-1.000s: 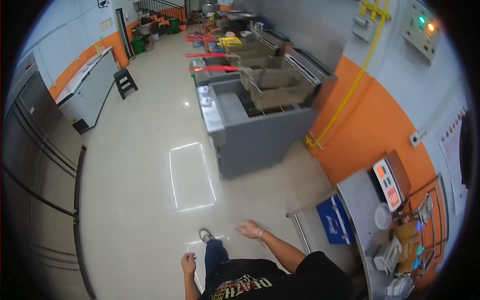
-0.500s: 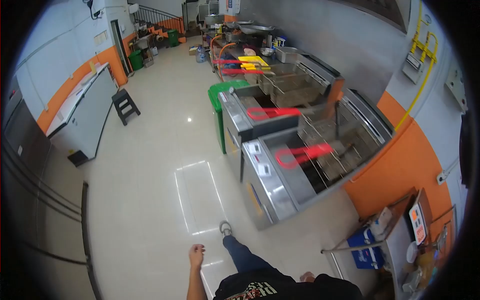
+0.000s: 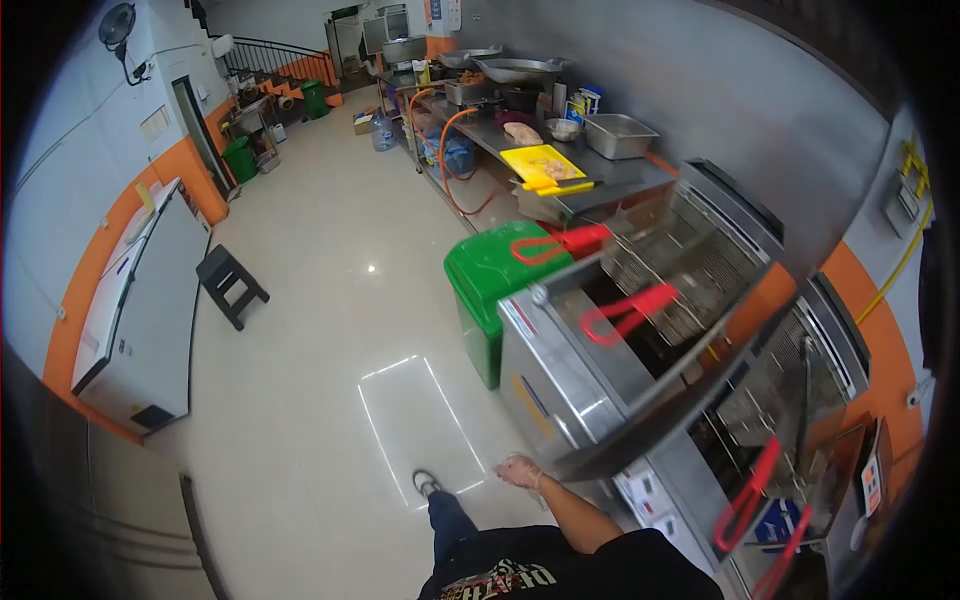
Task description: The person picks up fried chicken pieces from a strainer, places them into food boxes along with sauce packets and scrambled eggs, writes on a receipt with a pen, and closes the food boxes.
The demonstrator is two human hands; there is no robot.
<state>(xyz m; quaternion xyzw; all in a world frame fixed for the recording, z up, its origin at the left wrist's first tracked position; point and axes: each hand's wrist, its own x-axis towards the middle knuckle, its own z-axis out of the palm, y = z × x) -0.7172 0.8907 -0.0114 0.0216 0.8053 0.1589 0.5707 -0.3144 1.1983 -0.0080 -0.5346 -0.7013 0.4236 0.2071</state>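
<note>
My right hand (image 3: pixel 520 471) hangs low in front of my body, in what looks like a thin clear glove. Its fingers are loosely bent and somewhat apart, and I see nothing held in them. The front of a steel deep fryer (image 3: pixel 560 390) is closest to it, on the right. Fry baskets with red handles (image 3: pixel 630 312) rest in that fryer. A second fryer (image 3: pixel 650 495) stands nearer to me, with more red handles. My left hand is out of view.
A green lidded bin (image 3: pixel 500 262) stands beside the fryer. Beyond it, a steel worktable (image 3: pixel 480 122) carries a yellow cutting board (image 3: pixel 530 158), a knife (image 3: pixel 565 188) and a steel pan (image 3: pixel 618 138). On the left are a dark step stool (image 3: pixel 230 280) and a chest freezer (image 3: pixel 160 310).
I have walked forward along the fryers; the bin and worktable are closer. My left hand has dropped out of view, while my right hand has swung forward.
</note>
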